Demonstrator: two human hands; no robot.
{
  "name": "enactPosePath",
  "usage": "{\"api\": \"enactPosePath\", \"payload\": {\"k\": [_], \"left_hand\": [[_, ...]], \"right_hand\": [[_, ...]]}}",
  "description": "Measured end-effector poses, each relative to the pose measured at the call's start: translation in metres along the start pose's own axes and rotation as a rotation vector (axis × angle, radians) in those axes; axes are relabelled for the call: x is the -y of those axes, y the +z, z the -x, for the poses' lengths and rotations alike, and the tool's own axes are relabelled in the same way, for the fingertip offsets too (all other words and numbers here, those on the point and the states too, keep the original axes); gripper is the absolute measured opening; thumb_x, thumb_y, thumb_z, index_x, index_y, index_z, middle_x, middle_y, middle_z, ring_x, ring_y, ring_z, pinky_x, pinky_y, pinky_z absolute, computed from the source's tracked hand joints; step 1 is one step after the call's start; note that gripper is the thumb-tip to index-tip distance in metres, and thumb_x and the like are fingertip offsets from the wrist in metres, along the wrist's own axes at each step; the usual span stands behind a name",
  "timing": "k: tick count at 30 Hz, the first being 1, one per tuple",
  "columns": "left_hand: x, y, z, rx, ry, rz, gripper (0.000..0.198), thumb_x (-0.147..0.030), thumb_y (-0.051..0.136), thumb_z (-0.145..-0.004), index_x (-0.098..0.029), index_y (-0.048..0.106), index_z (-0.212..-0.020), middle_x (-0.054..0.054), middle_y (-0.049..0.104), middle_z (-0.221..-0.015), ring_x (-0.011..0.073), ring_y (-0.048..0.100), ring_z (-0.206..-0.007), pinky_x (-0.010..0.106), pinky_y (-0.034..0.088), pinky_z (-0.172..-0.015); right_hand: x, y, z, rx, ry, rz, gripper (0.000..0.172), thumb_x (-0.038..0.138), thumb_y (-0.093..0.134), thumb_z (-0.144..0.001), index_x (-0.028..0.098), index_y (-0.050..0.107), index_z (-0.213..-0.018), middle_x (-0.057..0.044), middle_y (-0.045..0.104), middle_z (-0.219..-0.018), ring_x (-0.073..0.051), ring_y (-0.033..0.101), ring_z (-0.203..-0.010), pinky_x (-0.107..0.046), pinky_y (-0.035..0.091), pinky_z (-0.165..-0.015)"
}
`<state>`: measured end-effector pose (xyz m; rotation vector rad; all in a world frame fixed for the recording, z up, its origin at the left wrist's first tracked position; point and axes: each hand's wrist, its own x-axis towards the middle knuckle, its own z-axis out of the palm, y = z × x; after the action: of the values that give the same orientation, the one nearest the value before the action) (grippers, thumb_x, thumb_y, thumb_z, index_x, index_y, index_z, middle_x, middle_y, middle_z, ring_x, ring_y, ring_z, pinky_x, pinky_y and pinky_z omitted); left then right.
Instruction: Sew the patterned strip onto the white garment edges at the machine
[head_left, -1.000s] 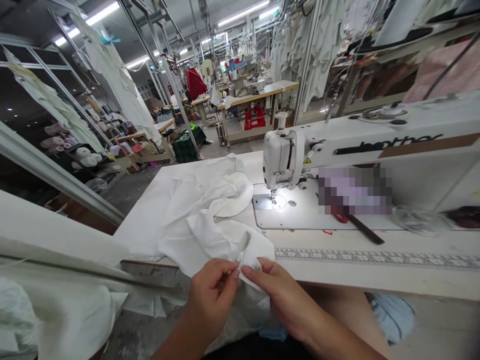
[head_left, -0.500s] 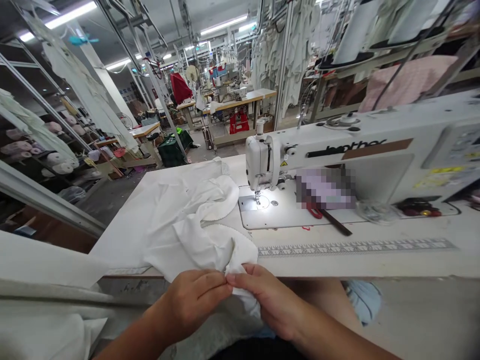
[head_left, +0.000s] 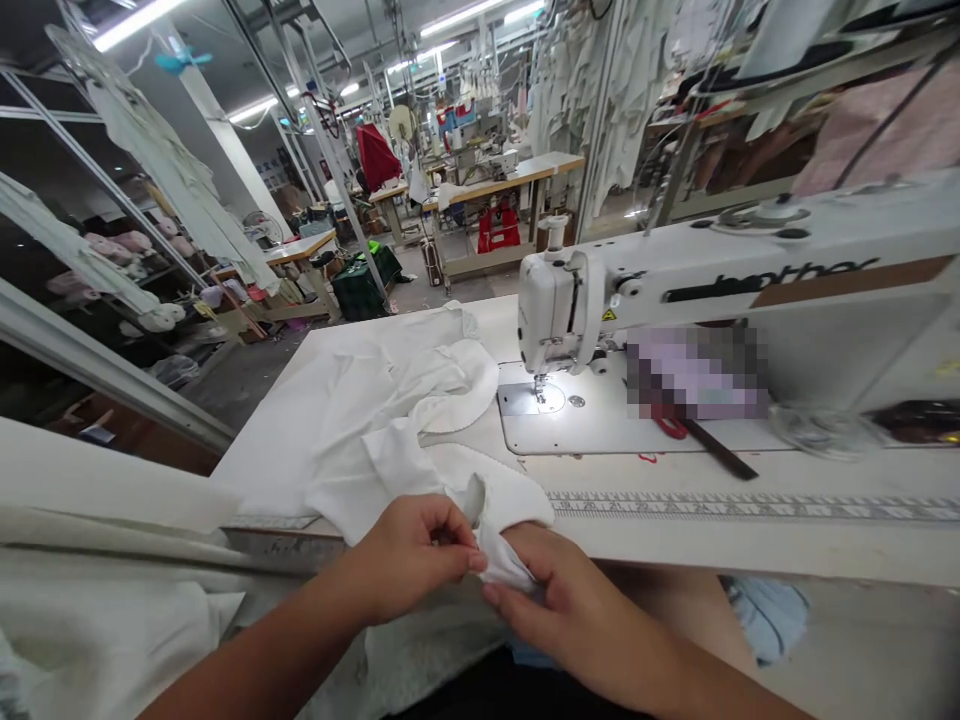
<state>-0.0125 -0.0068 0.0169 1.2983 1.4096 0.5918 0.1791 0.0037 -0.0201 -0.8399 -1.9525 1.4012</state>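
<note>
A crumpled white garment (head_left: pixel 375 415) spreads over the left part of the sewing table, its near end hanging over the front edge. With thumb and index finger, my left hand (head_left: pixel 420 560) pinches the edge of that near end. My right hand (head_left: pixel 559 595) grips the same part from the right, its fingers behind the cloth and its thumb in front. Both hands are close together just off the table's front edge. The sewing machine (head_left: pixel 559 310) stands beyond them to the right, its lit needle area apart from the cloth.
A printed ruler strip (head_left: pixel 660 508) runs along the table front. Red-handled scissors (head_left: pixel 670 422) with a dark blade lie on the machine bed beside a blurred-out item. White cloth (head_left: pixel 112 640) hangs at lower left. Other worktables (head_left: pixel 517 175) and hanging garments stand behind.
The view has shifted, so the machine sits further right. My left hand's fingers have changed from lying along the cloth to a curled pinch; my right thumb has moved lower and away from the left fingertips.
</note>
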Motion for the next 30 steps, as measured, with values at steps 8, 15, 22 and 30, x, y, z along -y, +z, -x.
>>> {"api": "enactPosePath", "payload": {"k": [8,15,22,30], "left_hand": [[-0.021,-0.002,-0.019,-0.063,0.356,-0.087,0.013,-0.028,0.065,-0.081,-0.016,0.063,-0.081,0.003,0.063,-0.077,0.0144,0.057,-0.072,0.026,0.044,-0.065],[-0.038,0.01,-0.055,0.226,0.749,-0.401,0.028,-0.028,0.042,-0.096,-0.015,0.061,-0.111,0.01,0.07,-0.099,0.0199,0.066,-0.089,0.03,0.05,-0.078],[-0.005,0.036,-0.049,-0.254,0.581,-0.459,0.029,-0.027,0.04,-0.097,-0.017,0.059,-0.077,0.003,0.062,-0.07,0.0153,0.058,-0.066,0.026,0.04,-0.062],[-0.003,0.046,-0.03,-0.26,0.45,-0.383,0.029,-0.032,0.039,-0.098,-0.018,0.057,-0.078,0.0,0.056,-0.067,0.0137,0.052,-0.063,0.026,0.037,-0.06]], "right_hand": [[0.001,-0.005,-0.006,0.04,0.142,-0.118,0.019,0.024,0.049,-0.083,0.021,0.038,-0.067,0.004,0.039,-0.068,-0.012,0.038,-0.064,-0.024,0.034,-0.058],[0.006,-0.03,-0.003,-0.001,0.088,0.071,0.015,0.025,0.048,-0.084,0.021,0.051,-0.071,0.003,0.055,-0.068,-0.014,0.052,-0.063,-0.025,0.041,-0.057],[-0.035,-0.042,-0.022,-0.579,-0.33,0.857,0.018,0.016,0.045,-0.084,0.018,0.063,-0.09,-0.003,0.07,-0.075,-0.02,0.066,-0.065,-0.03,0.049,-0.058],[-0.044,-0.03,-0.025,-0.728,-0.457,0.933,0.018,0.015,0.043,-0.09,0.013,0.06,-0.096,-0.009,0.067,-0.075,-0.021,0.063,-0.066,-0.031,0.047,-0.06]]}}
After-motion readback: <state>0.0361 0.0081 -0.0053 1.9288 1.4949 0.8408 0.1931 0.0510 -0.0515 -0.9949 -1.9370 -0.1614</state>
